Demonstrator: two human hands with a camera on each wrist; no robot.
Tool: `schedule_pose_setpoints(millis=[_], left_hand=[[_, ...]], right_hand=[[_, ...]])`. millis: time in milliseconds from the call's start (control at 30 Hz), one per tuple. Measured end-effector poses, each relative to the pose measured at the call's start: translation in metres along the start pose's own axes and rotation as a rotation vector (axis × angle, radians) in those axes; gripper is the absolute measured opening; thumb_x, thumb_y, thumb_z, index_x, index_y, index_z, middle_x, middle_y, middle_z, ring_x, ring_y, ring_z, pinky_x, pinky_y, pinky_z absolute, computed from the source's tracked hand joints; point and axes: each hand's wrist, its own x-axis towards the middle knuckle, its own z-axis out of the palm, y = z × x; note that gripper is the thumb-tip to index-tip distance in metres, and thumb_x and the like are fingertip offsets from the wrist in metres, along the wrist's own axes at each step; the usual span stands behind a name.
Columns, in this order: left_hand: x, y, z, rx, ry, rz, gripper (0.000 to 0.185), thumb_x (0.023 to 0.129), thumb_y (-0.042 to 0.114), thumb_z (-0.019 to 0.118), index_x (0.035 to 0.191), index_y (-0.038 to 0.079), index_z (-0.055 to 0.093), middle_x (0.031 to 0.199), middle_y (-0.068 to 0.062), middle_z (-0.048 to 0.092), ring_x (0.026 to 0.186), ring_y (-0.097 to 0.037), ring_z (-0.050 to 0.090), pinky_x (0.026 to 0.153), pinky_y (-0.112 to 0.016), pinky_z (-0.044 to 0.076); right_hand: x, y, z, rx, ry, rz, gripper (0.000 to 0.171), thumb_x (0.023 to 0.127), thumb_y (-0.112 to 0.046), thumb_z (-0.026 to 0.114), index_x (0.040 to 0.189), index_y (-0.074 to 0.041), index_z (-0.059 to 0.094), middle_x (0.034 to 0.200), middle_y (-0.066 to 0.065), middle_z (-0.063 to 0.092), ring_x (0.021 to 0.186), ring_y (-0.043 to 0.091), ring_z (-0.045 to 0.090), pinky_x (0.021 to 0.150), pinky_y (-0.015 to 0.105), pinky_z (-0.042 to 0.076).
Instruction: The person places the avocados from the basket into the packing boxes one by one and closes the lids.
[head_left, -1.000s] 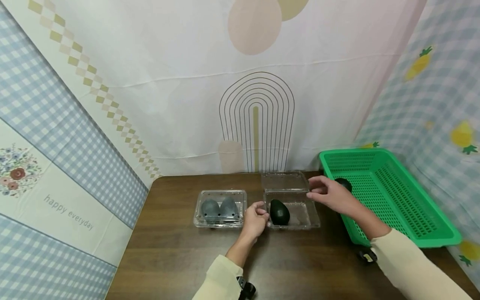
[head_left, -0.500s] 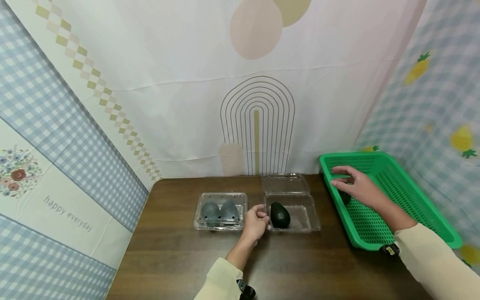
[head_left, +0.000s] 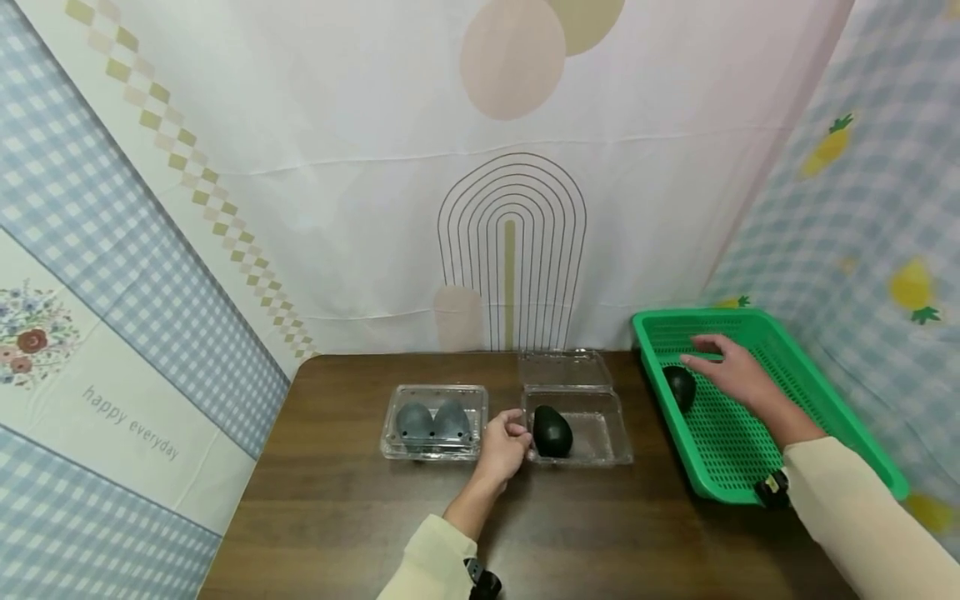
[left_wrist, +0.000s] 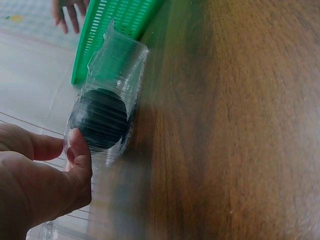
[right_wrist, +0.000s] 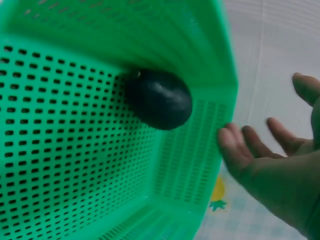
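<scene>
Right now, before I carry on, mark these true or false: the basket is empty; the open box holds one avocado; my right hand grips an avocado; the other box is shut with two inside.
1. The green basket is empty. False: one avocado lies in it.
2. The open box holds one avocado. True.
3. The right hand grips an avocado. False: it hovers open over the basket.
4. The closed box holds two. True.
5. The left hand touches the open box. True.

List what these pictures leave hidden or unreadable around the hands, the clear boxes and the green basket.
- Head view: the right hand is above the basket; contact with the loose avocado is unclear.
- Left wrist view: the closed box is cut off by the edge.
- Head view: the left hand hides its fingertips at the open box.
</scene>
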Motion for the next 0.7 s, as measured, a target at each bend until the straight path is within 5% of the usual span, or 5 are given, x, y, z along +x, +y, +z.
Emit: schedule_pose_setpoints(millis=[333,700], left_hand=[[-0.003,0.002,0.003,0.008,-0.025,0.009,0.043,0.089,-0.014,0.064,0.132,-0.011,0.058,0.090,-0.011,0.058,0.068,-0.014,0.061,0.059,-0.019,0.053],[-0.005,0.004,-0.001,-0.028,-0.018,0.009,0.044,0.089,-0.015,0.062,0.133,-0.013,0.056,0.090,-0.012,0.058,0.061,-0.015,0.061,0.056,-0.021,0.056]], right_hand=[[0.013,0.027,-0.009,0.054,-0.182,0.171,0.095,0.107,-0.057,0.041,0.159,0.012,0.004,0.158,0.046,0.011,0.139,0.062,0.033,0.106,0.067,0.050],[0.028,0.032,-0.003,0.126,-0.292,0.237,0.097,0.108,-0.053,0.045,0.158,0.014,-0.005,0.158,0.048,-0.002,0.141,0.064,0.028,0.108,0.071,0.046]])
